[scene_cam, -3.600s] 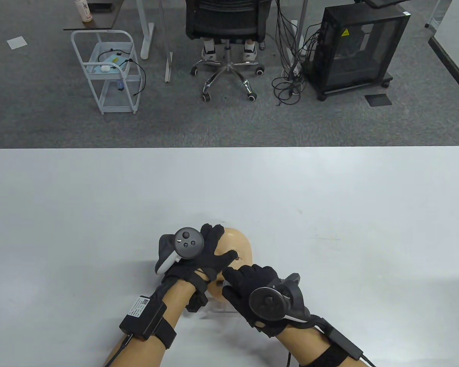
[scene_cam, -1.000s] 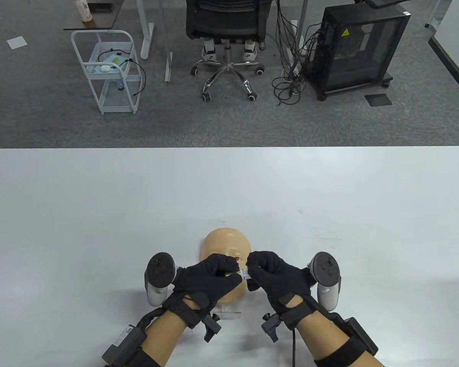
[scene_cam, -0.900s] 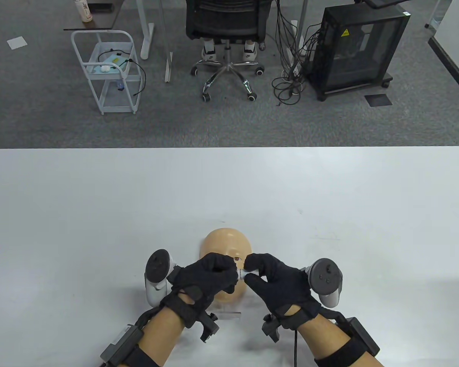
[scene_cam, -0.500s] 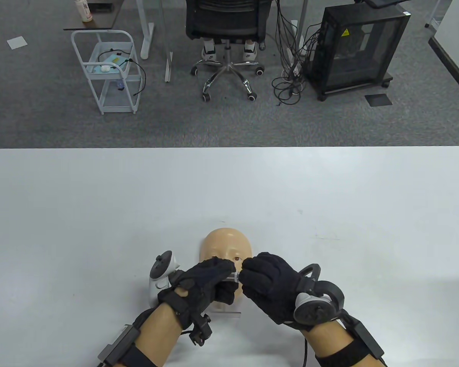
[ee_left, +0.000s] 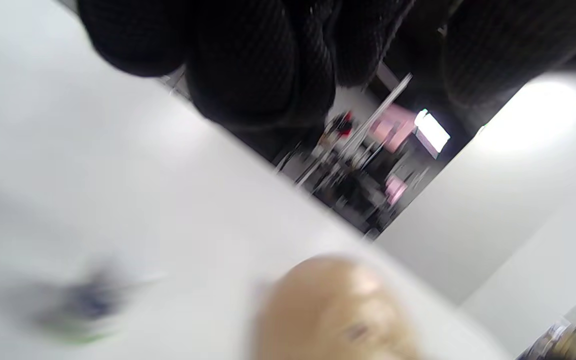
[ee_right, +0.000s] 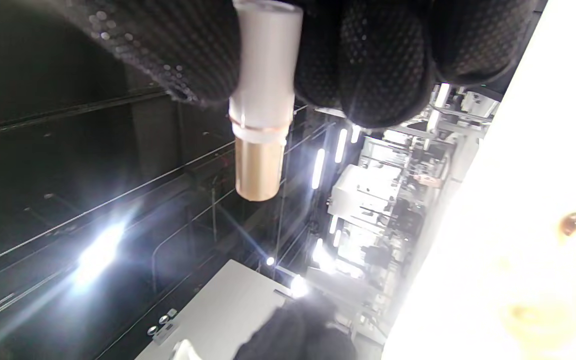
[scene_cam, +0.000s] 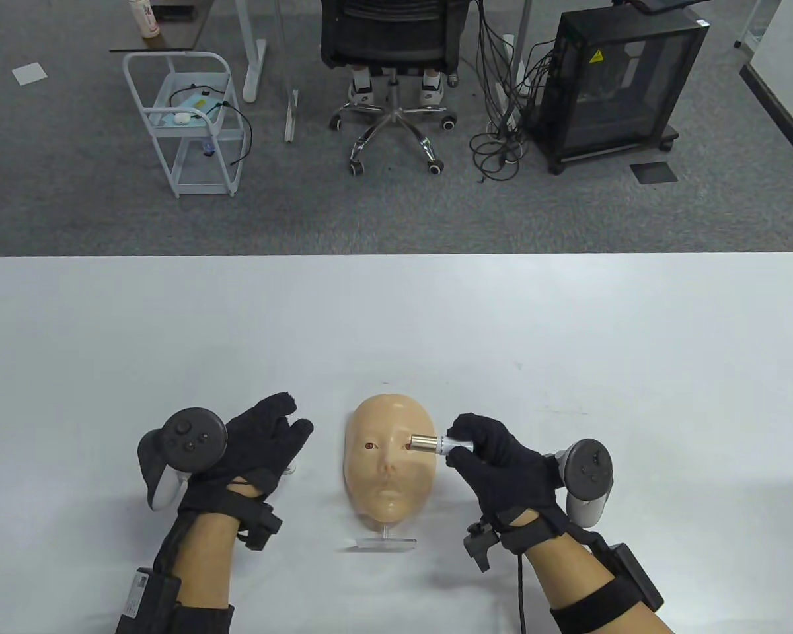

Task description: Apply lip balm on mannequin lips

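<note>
Holding the white-and-gold lip balm tube (scene_cam: 435, 445) by its white base, the right hand (scene_cam: 502, 462) pinches it between thumb and fingertips; the gold end points toward the beige plastic mannequin face (scene_cam: 388, 462). Tube long axis runs roughly level, left-right across the table view, gold tip just beside the face's eye on that side, at cheek-and-temple height. Right wrist view confirms the grip: white barrel (ee_right: 267, 65) between gloved fingers (ee_right: 383, 60), gold section bare below; no cap on it.

Key relation: the lips (scene_cam: 388, 496) lie nearer the person than the tube tip and slightly toward the left hand, so my judgement is that the tip must travel down the face and inward. Right hand is the nearer one, and the one carrying the tool.

Left hand (scene_cam: 251, 449) lies palm down on the white table (scene_cam: 172, 330), well apart from the face, fingers extended; a small pale object shows just beside them, and whether the hand holds anything I cannot tell. Left wrist view is blurred.

Face rests on a clear acrylic stand (scene_cam: 386, 540). Containers: none in view on the table.
</note>
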`<state>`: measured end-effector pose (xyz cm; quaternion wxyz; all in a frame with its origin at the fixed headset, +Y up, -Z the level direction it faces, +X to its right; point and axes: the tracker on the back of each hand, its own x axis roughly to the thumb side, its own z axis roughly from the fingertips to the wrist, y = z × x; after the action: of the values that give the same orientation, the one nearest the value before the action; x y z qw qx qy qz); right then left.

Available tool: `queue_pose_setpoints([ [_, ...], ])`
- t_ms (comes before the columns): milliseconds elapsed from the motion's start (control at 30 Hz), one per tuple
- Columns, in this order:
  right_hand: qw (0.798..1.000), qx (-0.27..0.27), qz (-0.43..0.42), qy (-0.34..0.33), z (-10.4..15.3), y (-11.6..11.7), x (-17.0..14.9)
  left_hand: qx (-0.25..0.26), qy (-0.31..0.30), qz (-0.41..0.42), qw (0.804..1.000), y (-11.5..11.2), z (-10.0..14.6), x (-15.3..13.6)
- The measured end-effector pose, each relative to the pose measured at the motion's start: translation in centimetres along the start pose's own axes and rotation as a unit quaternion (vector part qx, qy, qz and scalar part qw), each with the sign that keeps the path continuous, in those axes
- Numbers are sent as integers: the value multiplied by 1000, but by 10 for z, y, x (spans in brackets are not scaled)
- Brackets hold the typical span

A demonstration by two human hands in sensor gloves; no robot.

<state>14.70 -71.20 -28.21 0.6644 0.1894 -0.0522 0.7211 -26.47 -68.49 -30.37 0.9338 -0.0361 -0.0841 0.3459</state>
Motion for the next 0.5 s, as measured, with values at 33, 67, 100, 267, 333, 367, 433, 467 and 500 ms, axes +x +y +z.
queue_pose_setpoints([
  [33, 1000, -1, 7, 0, 0, 0, 0, 5, 29, -6, 1000, 0, -1, -7],
  [67, 1000, 0, 14, -1, 0, 0, 1, -9, 55, -35, 998, -1, -3, -14],
  [100, 1000, 2, 18, -2, 0, 0, 1, -26, 71, -61, 995, -2, -5, -19],
  [267, 1000, 5, 20, 1, 0, 0, 1, -131, 110, -43, 984, -29, -18, -35],
  [333, 1000, 4, 23, 1, 0, -1, 1, -144, 104, -99, 979, -37, -22, -33],
  [367, 1000, 3, 24, 2, -1, -1, 1, -153, 99, -128, 975, -41, -25, -31],
  [433, 1000, 3, 23, 2, -1, -1, 0, -166, 90, -123, 974, -48, -29, -30],
  [467, 1000, 3, 23, 3, -1, -1, 1, -169, 88, -117, 975, -50, -30, -31],
  [500, 1000, 5, 26, 2, -1, -1, 1, -172, 89, -113, 975, -52, -32, -31],
])
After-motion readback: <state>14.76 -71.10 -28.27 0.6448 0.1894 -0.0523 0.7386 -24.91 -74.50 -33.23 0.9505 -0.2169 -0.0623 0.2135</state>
